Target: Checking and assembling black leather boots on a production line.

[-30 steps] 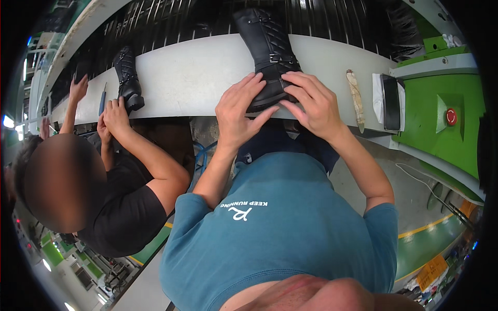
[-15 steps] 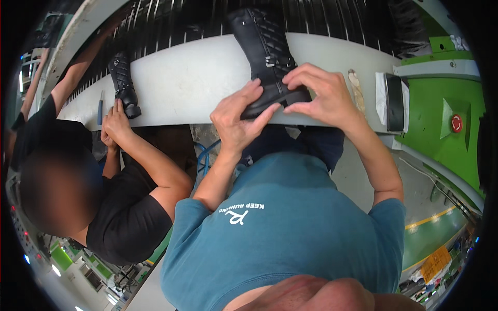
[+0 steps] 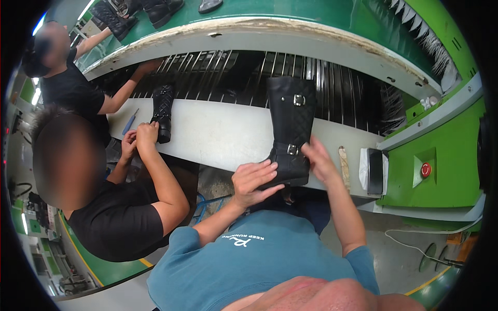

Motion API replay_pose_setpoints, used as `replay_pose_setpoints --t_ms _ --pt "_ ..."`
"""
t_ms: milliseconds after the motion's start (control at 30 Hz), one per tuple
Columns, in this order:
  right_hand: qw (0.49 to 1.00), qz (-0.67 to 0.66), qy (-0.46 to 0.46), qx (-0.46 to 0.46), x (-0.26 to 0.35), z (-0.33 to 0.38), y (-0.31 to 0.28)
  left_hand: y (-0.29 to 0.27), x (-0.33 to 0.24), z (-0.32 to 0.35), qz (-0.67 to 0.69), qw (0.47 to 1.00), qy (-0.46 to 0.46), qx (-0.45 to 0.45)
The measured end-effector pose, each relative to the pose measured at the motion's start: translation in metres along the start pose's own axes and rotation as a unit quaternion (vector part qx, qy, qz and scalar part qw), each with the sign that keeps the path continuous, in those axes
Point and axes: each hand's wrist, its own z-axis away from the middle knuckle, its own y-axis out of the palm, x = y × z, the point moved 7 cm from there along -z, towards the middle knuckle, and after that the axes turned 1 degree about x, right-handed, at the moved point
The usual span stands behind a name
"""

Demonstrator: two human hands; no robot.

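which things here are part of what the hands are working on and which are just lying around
In hand:
- tall black boot, standing on the white table
- left hand on its foot
- right hand by its heel

Lying about:
- small black boot, at a co-worker's hands
- blue-handled tool
- red button
- black-and-white block

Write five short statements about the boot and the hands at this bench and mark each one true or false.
1. The tall black boot stands upright on the white bench top. True.
2. The left hand rests at the boot's foot. True.
3. The right hand is holding a screwdriver. False: it holds no tool and its fingers touch the boot near the lower buckle.
4. The boot is brown suede. False: it is black, with quilted panels.
5. A co-worker's hands are at a second, smaller black boot to the left. True.
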Motion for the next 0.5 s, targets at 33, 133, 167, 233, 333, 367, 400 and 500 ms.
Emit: replay_pose_setpoints --t_ms 33,133,167,233,333,367,400,500 --pt "0.996 0.082 -0.015 0.042 -0.005 0.002 0.009 -0.002 0.000 0.002 -0.002 1.000 -0.006 0.000" --pt "0.983 0.163 -0.007 0.081 -0.015 0.011 0.019 -0.004 0.000 0.007 0.001 1.000 -0.015 0.021" --pt "0.984 0.166 0.015 0.055 -0.016 0.014 0.015 -0.005 -0.002 0.008 0.003 1.000 0.001 0.014" --pt "0.985 0.151 -0.007 0.079 -0.014 0.023 0.022 -0.009 0.012 0.011 0.034 0.995 -0.092 -0.028" --pt "0.964 0.245 -0.066 0.081 -0.008 0.040 0.030 -0.009 0.029 0.012 0.110 0.978 -0.146 -0.105" --pt "0.964 0.249 -0.063 0.070 -0.007 0.045 0.030 -0.007 0.032 0.010 0.113 0.977 -0.144 -0.108" --pt "0.971 0.226 -0.066 0.040 -0.006 0.049 0.029 -0.002 0.045 0.007 0.200 0.955 -0.191 -0.110" --pt "0.980 0.169 -0.108 -0.008 0.006 0.062 0.036 -0.001 0.053 -0.014 0.248 0.946 -0.188 -0.093"
